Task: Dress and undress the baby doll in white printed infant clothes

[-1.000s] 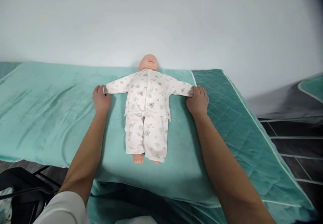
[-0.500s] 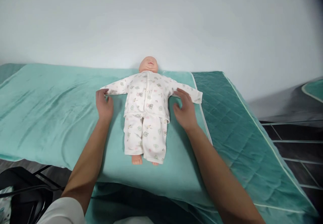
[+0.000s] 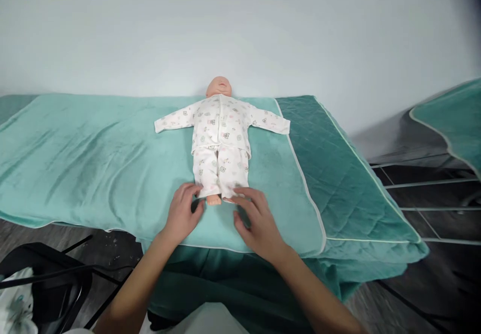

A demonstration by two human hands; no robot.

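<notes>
Head view: doll (image 3: 221, 128) lies beyond the loosely spread hands (image 3: 183, 212) (image 3: 261, 226) at its trouser cuffs (image 3: 209, 192).

The pyjamas (image 3: 221, 136) are white with tiny scattered motifs, the blanket (image 3: 161, 168) pale teal.

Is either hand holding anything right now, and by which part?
Nothing appears held: the left hand and right hand are open at the trouser cuffs; whether they touch the fabric I cannot tell.

A doll (image 3: 221, 136) in printed pyjamas (image 3: 221, 121) is lying face up, arms outstretched, on a green blanket (image 3: 101, 163); the left hand (image 3: 182, 215) and right hand (image 3: 261, 225) are holding parted fingers (image 3: 249, 193) at the trouser cuffs (image 3: 209, 191).
</notes>
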